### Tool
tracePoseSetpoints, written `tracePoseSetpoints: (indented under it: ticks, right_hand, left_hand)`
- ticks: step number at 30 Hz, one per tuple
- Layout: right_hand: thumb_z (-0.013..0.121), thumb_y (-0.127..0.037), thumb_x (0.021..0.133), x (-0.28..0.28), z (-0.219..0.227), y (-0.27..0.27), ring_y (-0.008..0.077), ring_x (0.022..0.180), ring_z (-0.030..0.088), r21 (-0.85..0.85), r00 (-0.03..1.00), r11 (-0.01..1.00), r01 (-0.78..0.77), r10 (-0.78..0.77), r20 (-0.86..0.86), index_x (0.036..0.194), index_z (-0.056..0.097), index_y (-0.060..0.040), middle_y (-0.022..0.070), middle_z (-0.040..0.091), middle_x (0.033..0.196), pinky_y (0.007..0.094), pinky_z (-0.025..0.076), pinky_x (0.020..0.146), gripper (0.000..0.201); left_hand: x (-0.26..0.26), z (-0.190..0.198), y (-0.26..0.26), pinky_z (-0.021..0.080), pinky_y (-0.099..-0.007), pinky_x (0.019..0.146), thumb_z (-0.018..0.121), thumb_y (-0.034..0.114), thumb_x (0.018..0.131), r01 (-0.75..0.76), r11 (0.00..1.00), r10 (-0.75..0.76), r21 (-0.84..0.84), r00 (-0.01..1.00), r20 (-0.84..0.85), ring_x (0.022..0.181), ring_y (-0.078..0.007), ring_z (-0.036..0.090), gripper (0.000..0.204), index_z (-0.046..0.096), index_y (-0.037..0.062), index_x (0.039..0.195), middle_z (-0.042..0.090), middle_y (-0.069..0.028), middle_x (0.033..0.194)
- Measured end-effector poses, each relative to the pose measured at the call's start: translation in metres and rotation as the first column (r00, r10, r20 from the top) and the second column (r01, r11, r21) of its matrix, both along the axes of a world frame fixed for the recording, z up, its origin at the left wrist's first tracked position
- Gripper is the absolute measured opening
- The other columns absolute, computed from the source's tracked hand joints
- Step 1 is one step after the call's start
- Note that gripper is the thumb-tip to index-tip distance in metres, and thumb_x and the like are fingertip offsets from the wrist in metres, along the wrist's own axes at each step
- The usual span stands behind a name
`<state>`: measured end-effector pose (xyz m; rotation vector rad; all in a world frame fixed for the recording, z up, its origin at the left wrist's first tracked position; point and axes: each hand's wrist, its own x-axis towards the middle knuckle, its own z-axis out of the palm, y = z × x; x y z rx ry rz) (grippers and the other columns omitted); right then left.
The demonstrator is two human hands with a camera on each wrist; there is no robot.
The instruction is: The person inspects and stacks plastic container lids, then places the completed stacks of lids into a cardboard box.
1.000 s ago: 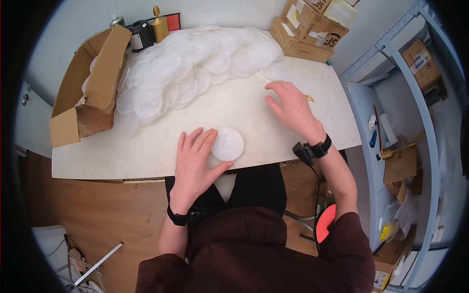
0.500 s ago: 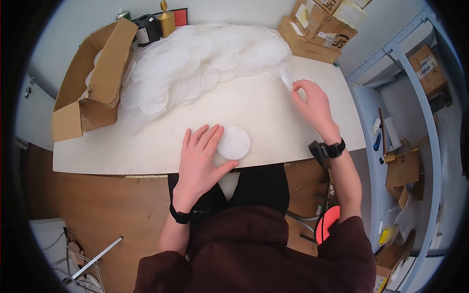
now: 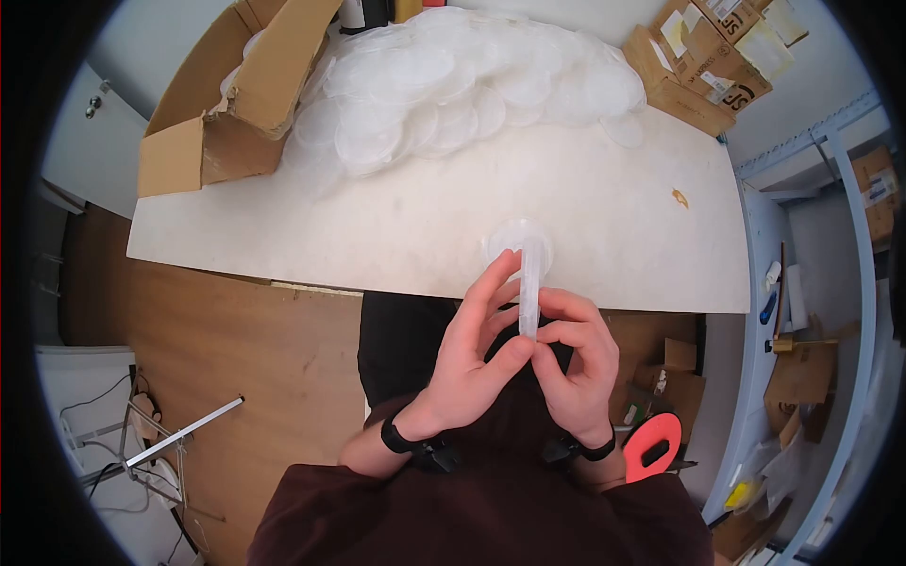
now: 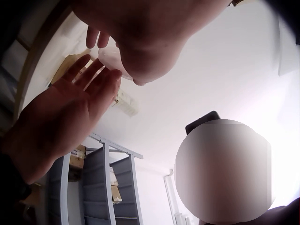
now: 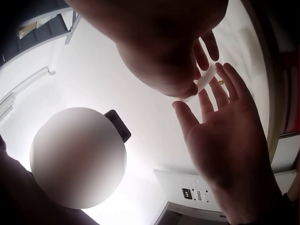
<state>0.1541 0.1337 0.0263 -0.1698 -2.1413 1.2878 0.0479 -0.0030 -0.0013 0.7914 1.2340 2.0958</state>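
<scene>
Between my two hands, over the table's front edge, a round translucent plastic lid stands on its edge, seen nearly side-on. My left hand pinches it from the left, thumb low and fingers along its face. From the other side my right hand grips its lower part with thumb and bent fingers. Both wrist views catch part of the lid between the hands. Just behind it, another round translucent lid lies flat on the white table, partly covered by the held one and the left fingers.
A broad heap of similar translucent discs spreads along the back of the table. An open cardboard box stands at the left, and stacked cartons at the back right. A small yellowish scrap lies at the right.
My right hand has come from beside the heap back towards my body with a lid. My left hand has left the lid lying on the table and now holds the raised one too.
</scene>
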Motion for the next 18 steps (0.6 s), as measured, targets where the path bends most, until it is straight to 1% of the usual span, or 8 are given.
tracePoseSetpoints:
  ticks: [4, 7, 9, 10, 13, 16, 17, 18]
  right_hand:
    - [0.081, 0.006, 0.092, 0.003, -0.005, -0.004, 0.0353, 0.120, 0.075, -0.106, 0.999, 0.994, -0.037, 0.037, -0.004, 0.112, 0.072, -0.0005, 0.0230, 0.074, 0.138, 0.0437, 0.061, 0.103, 0.022]
    - [0.078, 0.007, 0.093, 0.003, -0.009, -0.003, 0.0352, 0.121, 0.076, -0.109, 0.999, 0.994, -0.030, 0.026, -0.035, 0.113, 0.071, -0.0003, 0.0238, 0.073, 0.140, 0.0438, 0.061, 0.105, 0.022]
    - [0.076, 0.007, 0.095, 0.002, -0.009, -0.001, 0.0360, 0.123, 0.075, -0.036, 1.000, 0.999, 0.002, -0.001, 0.002, 0.113, 0.071, 0.0000, 0.0247, 0.073, 0.141, 0.0449, 0.060, 0.107, 0.020]
    - [0.076, 0.007, 0.095, 0.001, -0.010, 0.002, 0.0360, 0.123, 0.075, -0.033, 1.000, 0.999, 0.004, -0.004, 0.004, 0.113, 0.071, 0.0000, 0.0247, 0.073, 0.141, 0.0449, 0.060, 0.107, 0.020]
    - [0.074, 0.005, 0.097, -0.002, -0.011, 0.016, 0.0369, 0.127, 0.075, 0.014, 0.988, 0.989, 0.147, -0.147, -0.039, 0.112, 0.070, 0.0002, 0.0264, 0.074, 0.140, 0.0458, 0.060, 0.109, 0.016]
    - [0.074, 0.005, 0.098, -0.010, -0.018, 0.034, 0.0378, 0.130, 0.075, 0.000, 0.985, 0.986, 0.167, -0.167, -0.034, 0.113, 0.069, 0.0001, 0.0258, 0.075, 0.141, 0.0459, 0.059, 0.109, 0.016]
    - [0.074, 0.005, 0.098, -0.013, -0.020, 0.036, 0.0378, 0.130, 0.075, 0.003, 0.985, 0.985, 0.170, -0.170, -0.031, 0.113, 0.069, 0.0001, 0.0258, 0.075, 0.141, 0.0459, 0.059, 0.109, 0.016]
    - [0.075, 0.005, 0.098, -0.018, -0.022, 0.036, 0.0391, 0.130, 0.074, 0.078, 0.987, 0.985, 0.153, -0.156, 0.030, 0.112, 0.069, -0.0003, 0.0241, 0.075, 0.141, 0.0461, 0.059, 0.109, 0.017]
  left_hand:
    - [0.000, -0.001, -0.012, 0.049, -0.0501, 0.126, 0.071, 0.018, 0.115, 0.007, 0.999, -0.008, 0.044, 1.000, 0.014, 0.165, -0.0321, 0.045, 0.082, 0.026, 0.0007, 0.181, 0.037, -0.0181, 0.182]
    - [0.004, -0.008, -0.015, 0.050, -0.0492, 0.125, 0.066, 0.020, 0.118, -0.025, 0.999, 0.023, 0.038, 0.999, 0.045, 0.157, -0.0287, 0.053, 0.066, 0.038, -0.0008, 0.174, 0.050, -0.0200, 0.172]
    - [0.005, -0.018, -0.018, 0.054, -0.0476, 0.122, 0.058, 0.020, 0.121, -0.071, 0.996, 0.062, 0.059, 0.988, 0.140, 0.145, -0.0252, 0.063, 0.039, 0.053, -0.0007, 0.154, 0.063, -0.0205, 0.158]
    - [0.003, -0.019, -0.016, 0.054, -0.0476, 0.122, 0.058, 0.020, 0.121, -0.068, 0.996, 0.059, 0.061, 0.988, 0.142, 0.145, -0.0252, 0.063, 0.039, 0.053, -0.0007, 0.154, 0.063, -0.0205, 0.158]
    - [-0.010, -0.014, -0.012, 0.061, -0.0476, 0.114, 0.048, 0.014, 0.124, -0.196, 0.980, 0.183, 0.036, 0.955, 0.233, 0.136, -0.0265, 0.070, 0.017, 0.059, 0.0028, 0.131, 0.068, -0.0209, 0.150]
    - [-0.025, -0.012, -0.011, 0.056, -0.0504, 0.121, 0.049, 0.018, 0.124, -0.215, 0.977, 0.196, 0.004, 0.896, 0.398, 0.154, -0.0327, 0.058, 0.020, 0.055, 0.0059, 0.140, 0.053, -0.0213, 0.168]
    - [-0.026, -0.006, -0.009, 0.048, -0.0524, 0.127, 0.053, 0.027, 0.123, -0.204, 0.976, 0.218, -0.077, 0.897, 0.383, 0.161, -0.0350, 0.050, 0.041, 0.049, 0.0062, 0.159, 0.046, -0.0222, 0.176]
    - [-0.023, -0.008, -0.008, 0.048, -0.0524, 0.127, 0.053, 0.027, 0.123, -0.204, 0.976, 0.219, -0.078, 0.897, 0.385, 0.161, -0.0350, 0.050, 0.041, 0.049, 0.0062, 0.159, 0.046, -0.0222, 0.176]
